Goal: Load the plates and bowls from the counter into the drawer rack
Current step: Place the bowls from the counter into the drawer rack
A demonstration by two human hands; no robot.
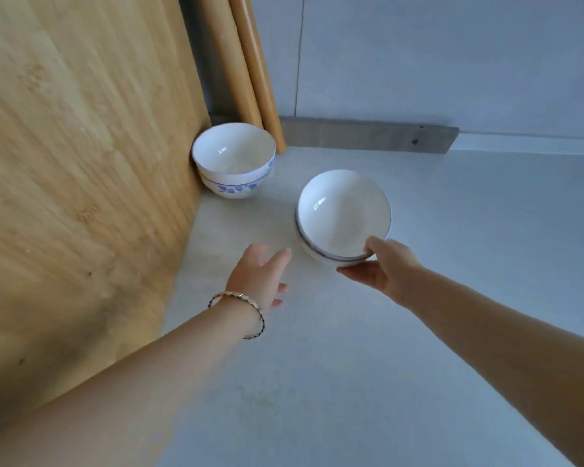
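- Near bowls (343,214): two nested, glossy white glazed ware, round, dark line along the rim; tilted toward the camera on the counter, near its middle.
- Right hand (383,264): thumb over the near rim, fingers under the lower bowl, clamped on the stack.
- Left hand (258,273): just left of the near bowls, not touching them; fingers loosely spread, holding nothing.
- Bracelet (240,311): thin, beaded, on the left wrist.
- Far bowls (233,160): two nested, white, deeper, blue floral print on the lower one's wall; upright in the back corner, touching the board.
- Counter (452,230): pale grey, smooth, matte.
- Board (81,163): broad bamboo slab, striped grain, standing on edge at left.
- Rolling pins (243,62): two tan wooden cylinders leaning in the corner behind the far bowls.
- Wall (452,55): pale grey tile, one seam visible.
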